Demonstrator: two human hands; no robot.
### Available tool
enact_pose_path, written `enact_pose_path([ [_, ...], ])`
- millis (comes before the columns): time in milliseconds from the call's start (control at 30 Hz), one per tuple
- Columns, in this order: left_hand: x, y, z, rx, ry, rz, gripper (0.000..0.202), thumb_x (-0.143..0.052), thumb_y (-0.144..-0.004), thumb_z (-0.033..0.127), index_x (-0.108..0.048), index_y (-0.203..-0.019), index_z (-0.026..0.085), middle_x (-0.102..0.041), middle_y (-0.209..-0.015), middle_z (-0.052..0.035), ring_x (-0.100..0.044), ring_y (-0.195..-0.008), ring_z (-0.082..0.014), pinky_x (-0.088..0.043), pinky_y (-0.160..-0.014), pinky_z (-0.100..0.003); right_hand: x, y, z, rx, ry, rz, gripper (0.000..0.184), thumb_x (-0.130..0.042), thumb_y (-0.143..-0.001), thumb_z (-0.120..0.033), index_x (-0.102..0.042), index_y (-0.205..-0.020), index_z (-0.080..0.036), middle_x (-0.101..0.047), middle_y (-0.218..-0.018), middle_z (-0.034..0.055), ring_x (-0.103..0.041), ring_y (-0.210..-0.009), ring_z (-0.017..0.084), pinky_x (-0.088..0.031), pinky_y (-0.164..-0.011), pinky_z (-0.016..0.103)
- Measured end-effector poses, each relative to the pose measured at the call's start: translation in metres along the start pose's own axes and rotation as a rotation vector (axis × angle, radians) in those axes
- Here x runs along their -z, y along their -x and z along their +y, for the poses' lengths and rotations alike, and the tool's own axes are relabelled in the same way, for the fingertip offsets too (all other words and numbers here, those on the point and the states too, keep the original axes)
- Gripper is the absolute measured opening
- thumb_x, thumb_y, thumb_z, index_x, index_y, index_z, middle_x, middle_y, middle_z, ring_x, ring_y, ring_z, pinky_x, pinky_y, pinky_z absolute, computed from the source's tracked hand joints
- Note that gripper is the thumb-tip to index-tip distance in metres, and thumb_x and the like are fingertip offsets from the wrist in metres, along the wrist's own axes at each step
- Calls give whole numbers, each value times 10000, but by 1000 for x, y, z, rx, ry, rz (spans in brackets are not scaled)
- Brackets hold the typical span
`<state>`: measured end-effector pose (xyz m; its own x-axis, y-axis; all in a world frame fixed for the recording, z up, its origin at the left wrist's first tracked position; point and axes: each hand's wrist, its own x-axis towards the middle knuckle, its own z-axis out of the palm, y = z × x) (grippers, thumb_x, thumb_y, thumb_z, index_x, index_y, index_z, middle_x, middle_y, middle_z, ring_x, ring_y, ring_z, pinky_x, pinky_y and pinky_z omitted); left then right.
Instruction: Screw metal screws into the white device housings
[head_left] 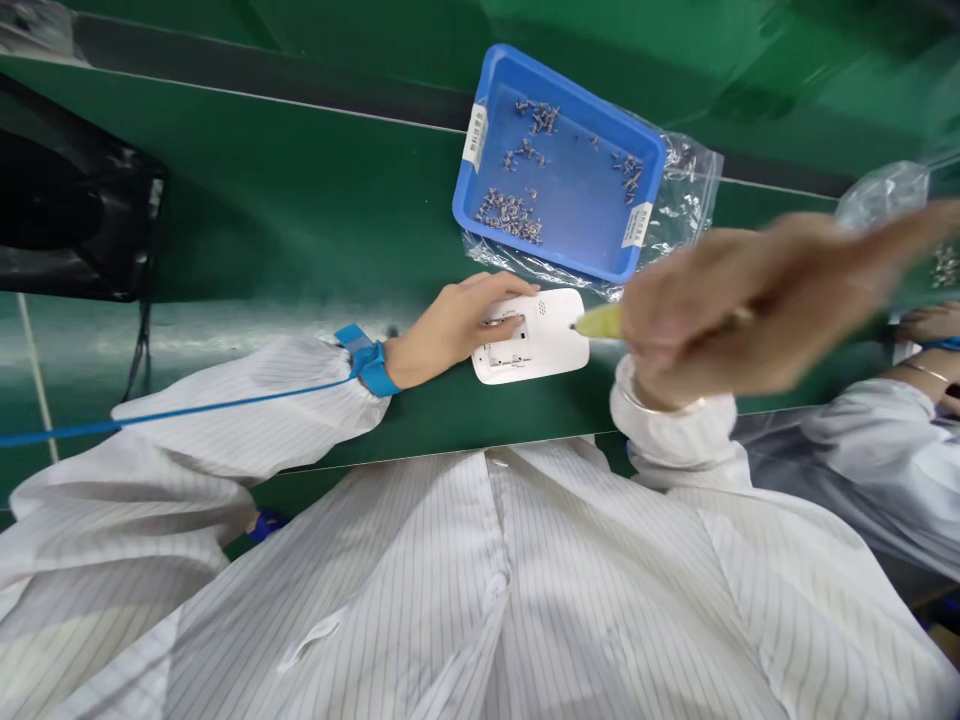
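Note:
A small white plastic housing [551, 345] lies on the green belt [300, 220] in front of me. My left hand [457, 325] rests on its left part, fingers flat and pressing it down. A blue wrist strap [365, 358] with a blue cord circles that wrist. My right hand [750, 300], blurred by motion, is closed around a yellow-green tool [600, 322] whose tip touches the housing's right edge.
A blue tray [570, 215] holding several small metal screws sits on a clear plastic bag [686, 190] just beyond the housing. Black equipment [75, 220] stands at the far left. Another person's hand and sleeve [926, 330] are at the right edge.

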<state>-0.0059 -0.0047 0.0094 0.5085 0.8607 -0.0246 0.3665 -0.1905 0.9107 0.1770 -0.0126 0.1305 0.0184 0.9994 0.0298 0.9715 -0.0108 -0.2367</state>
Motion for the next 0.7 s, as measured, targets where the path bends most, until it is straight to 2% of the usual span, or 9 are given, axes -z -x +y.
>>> enact_pose_path([
  [33,0,0,0,-2,27,8,330,-594,-907,326,-591,-1219,219,-643,-1222,-24,-604,-1132,-224,-477,-989,-331,-6,-7,-10,51,-104,17,895,161,-932,-536,-628,-617,-255,-520,-476,-10,-573,-466,60,-544,-525,205],
  [100,0,-1,0,-22,68,26,341,-611,-893,327,-586,-1207,196,-647,-1216,-31,-612,-1142,-227,-485,-994,-324,-20,-22,-28,144,-461,82,846,207,-908,-561,-442,-456,-257,-391,-406,-22,-471,-365,52,-483,-422,196],
  [133,1,-2,-1,-33,76,33,362,-620,-888,330,-573,-1219,193,-641,-1233,-35,-607,-1163,-232,-485,-1003,-328,-26,-30,-34,194,-673,106,776,155,-900,-613,-343,-425,-256,-325,-382,-29,-411,-322,54,-425,-359,198],
  [200,1,-2,-3,-50,77,32,434,-634,-880,341,-525,-1277,202,-623,-1283,-39,-590,-1203,-242,-488,-1006,-338,-38,-42,-41,272,-1063,108,671,-56,-866,-721,-230,-420,-251,-240,-360,-50,-316,-270,57,-302,-275,216],
  [267,2,-3,-7,-49,88,14,519,-647,-874,350,-464,-1344,229,-609,-1318,-38,-583,-1222,-250,-510,-973,-337,-48,-50,-41,320,-1353,75,651,-261,-860,-721,-227,-419,-244,-226,-346,-68,-275,-244,59,-221,-248,238],
  [333,3,-3,-10,-46,110,-12,568,-647,-876,353,-419,-1388,258,-617,-1317,-29,-592,-1216,-254,-530,-934,-330,-56,-54,-38,351,-1546,36,629,-396,-903,-629,-296,-421,-237,-260,-340,-78,-277,-234,66,-180,-244,250],
  [433,3,-4,-14,-49,126,-32,584,-638,-886,368,-402,-1414,287,-635,-1299,-16,-599,-1209,-256,-537,-925,-329,-63,-55,-35,366,-1681,-7,590,-472,-936,-509,-353,-432,-226,-299,-344,-83,-289,-232,68,-162,-244,240],
  [567,4,-5,-15,-51,124,-47,580,-625,-898,355,-397,-1428,295,-622,-1321,-9,-572,-1249,-251,-526,-953,-319,-65,-56,-36,361,-1718,-35,574,-493,-908,-527,-349,-440,-227,-314,-348,-85,-288,-235,71,-174,-240,237],
  [700,4,-5,-16,-52,76,-43,544,-623,-897,350,-437,-1404,283,-599,-1344,-8,-587,-1227,-235,-507,-988,-318,-66,-55,-42,336,-1709,6,559,-504,-872,-545,-333,-442,-231,-299,-350,-85,-280,-241,70,-174,-247,237],
])
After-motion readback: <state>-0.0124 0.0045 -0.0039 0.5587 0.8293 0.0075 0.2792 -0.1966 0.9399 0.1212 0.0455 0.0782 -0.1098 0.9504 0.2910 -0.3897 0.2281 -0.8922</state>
